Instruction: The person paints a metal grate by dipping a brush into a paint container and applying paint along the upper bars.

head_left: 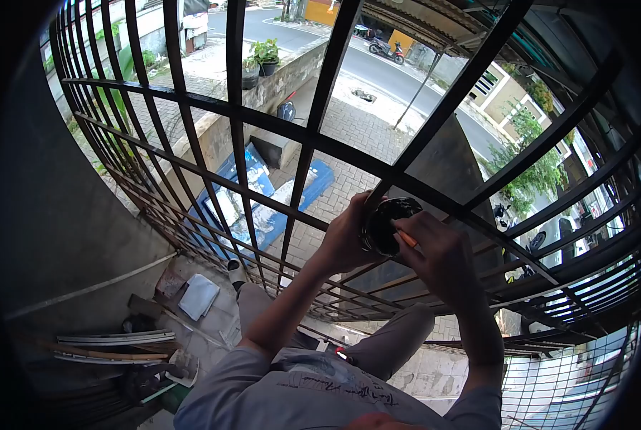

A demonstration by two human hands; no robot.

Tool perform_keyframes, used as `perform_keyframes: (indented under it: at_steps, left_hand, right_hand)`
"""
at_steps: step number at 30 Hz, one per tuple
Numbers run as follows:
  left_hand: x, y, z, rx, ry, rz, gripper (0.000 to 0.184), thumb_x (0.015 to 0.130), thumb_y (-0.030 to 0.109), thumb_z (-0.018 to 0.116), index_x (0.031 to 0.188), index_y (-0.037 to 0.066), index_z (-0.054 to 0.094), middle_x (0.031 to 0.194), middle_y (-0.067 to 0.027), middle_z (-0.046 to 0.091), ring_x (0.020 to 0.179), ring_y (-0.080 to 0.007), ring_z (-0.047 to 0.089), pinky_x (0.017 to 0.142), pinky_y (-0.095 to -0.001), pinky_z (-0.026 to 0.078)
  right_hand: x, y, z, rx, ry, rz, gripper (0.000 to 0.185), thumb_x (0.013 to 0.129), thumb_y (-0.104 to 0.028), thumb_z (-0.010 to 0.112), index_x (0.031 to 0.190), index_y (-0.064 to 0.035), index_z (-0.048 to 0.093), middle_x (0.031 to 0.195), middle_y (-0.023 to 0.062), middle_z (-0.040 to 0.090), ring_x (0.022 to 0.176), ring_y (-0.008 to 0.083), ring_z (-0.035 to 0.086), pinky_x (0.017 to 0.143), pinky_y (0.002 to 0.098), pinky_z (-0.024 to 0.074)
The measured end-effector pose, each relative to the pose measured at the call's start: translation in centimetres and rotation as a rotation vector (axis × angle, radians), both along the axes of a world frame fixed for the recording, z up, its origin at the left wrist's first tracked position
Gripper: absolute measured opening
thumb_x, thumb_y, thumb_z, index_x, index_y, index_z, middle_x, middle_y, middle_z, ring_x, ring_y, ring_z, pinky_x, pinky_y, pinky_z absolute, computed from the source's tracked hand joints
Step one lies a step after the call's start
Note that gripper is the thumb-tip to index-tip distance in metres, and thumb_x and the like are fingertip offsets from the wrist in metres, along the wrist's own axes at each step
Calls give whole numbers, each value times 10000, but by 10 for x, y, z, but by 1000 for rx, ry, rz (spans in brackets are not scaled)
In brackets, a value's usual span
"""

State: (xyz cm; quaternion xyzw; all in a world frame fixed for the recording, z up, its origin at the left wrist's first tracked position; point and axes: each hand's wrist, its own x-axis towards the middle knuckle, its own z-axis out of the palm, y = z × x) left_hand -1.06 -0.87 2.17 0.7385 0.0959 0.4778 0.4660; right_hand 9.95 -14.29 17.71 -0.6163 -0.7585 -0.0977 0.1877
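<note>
My left hand [343, 235] is wrapped round the side of a small open can [379, 240], whose inside and rim are coated in glossy black paint. Pinched in the fingers of my right hand [441, 252] is a paintbrush [408, 239]; only its orange handle shows, and its bristle end is hidden at the can's mouth. Both hands are close together in front of a dark metal grille [313, 140], just below one of its crossbars.
Grille bars curve round on both sides. Beyond them lie a blue tarp [310, 188] on paving, potted plants [267, 57] on a wall and a parked motorbike [386, 50]. Lower left, long strips [116, 347] and a white folded sheet [199, 297] lie on the floor.
</note>
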Motion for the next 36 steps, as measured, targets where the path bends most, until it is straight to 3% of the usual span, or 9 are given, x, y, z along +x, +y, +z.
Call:
perform_keyframes:
  at_steps: [5,18,20,24,27,29,36]
  left_hand:
    - [-1,0,0,1,27,17,1036,643,318,975,1453,136,356,1326,-150,643,1166,-369,685,927,-438,564]
    - [0,-1,1,-15,25,17,1013,633,318,976,1430,135,378,1282,-147,663,1147,-361,695,921,-427,566]
    - [0,-1,1,-34,17,18,1008,630,314,975,1426,137,382,1275,-147,666,1142,-360,697,919,-426,566]
    - [0,1,1,-3,11,23,994,624,291,969,1413,139,384,1254,-150,671,1122,-357,703,904,-426,566]
    - [2,0,-2,-6,26,15,990,618,285,967,1404,135,384,1238,-154,672,1114,-359,704,902,-429,565]
    - [2,3,-2,-14,33,29,989,615,284,967,1400,134,383,1231,-156,672,1112,-361,703,903,-431,564]
    - [4,1,-5,5,16,29,988,610,303,970,1392,137,390,1204,-168,668,1078,-370,705,864,-443,569]
  right_hand:
    - [-4,-9,10,131,8,14,238,879,-87,749,1101,-42,675,960,114,677,719,283,708,595,380,550]
    - [-4,-9,-3,31,19,12,241,909,-75,720,1140,-43,659,982,101,685,741,288,717,609,371,558]
    - [-5,-8,-2,-50,78,-66,239,883,-35,745,1113,-29,680,1006,152,702,874,342,732,709,392,590]
    - [-8,-11,3,32,108,-63,220,886,-31,740,1100,-31,688,1004,151,705,884,332,735,717,392,589]
    - [-4,-9,-4,-52,129,-83,214,884,-27,741,1094,-29,699,1002,154,709,900,332,737,738,385,587]
    - [-2,-13,-3,43,110,-47,216,891,-76,748,1100,-50,699,991,115,702,795,291,727,659,384,573]
    - [13,-63,0,470,344,-99,204,815,-63,799,1014,-51,757,945,85,732,773,186,693,664,303,532]
